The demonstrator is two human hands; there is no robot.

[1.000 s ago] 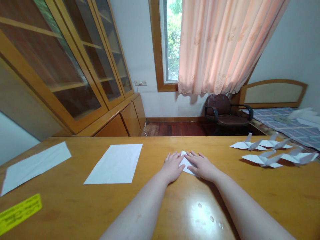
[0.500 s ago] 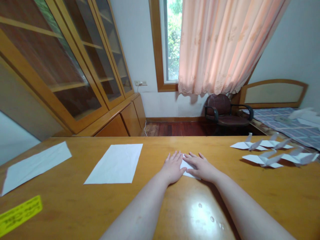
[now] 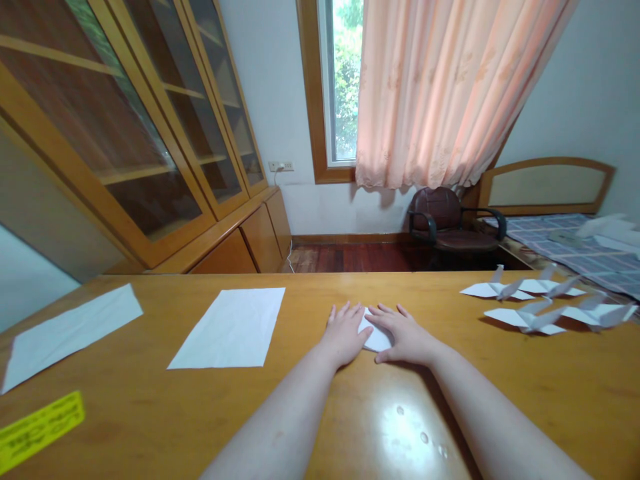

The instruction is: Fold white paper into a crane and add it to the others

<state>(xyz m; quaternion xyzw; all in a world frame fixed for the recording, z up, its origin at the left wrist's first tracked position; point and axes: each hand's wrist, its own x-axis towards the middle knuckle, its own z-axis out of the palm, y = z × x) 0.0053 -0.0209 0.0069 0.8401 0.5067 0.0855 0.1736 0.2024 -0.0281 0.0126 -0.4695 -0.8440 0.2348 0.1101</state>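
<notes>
A small folded piece of white paper [image 3: 376,338] lies flat on the wooden table [image 3: 295,413], partly covered by my fingers. My left hand [image 3: 345,335] rests over its left side, fingers stretched forward and the thumb on the paper. From the right, my right hand [image 3: 404,333] presses on it with fingers spread, its thumb lower down at the near edge. Neither hand grips the paper. Further right stand several folded paper cranes [image 3: 530,317] with raised necks and spread wings.
Left of my hands lies a white sheet [image 3: 230,327], and another creased sheet [image 3: 73,333] is at the far left. A yellow label [image 3: 43,430] sits at the near left. Beyond the table are a chair [image 3: 443,220], a bed [image 3: 560,247] and a glass-door cabinet [image 3: 200,133].
My right thumb has moved toward me and off the paper's middle. The paper's near right corner no longer sticks out, and my left thumb reaches slightly further over it.
</notes>
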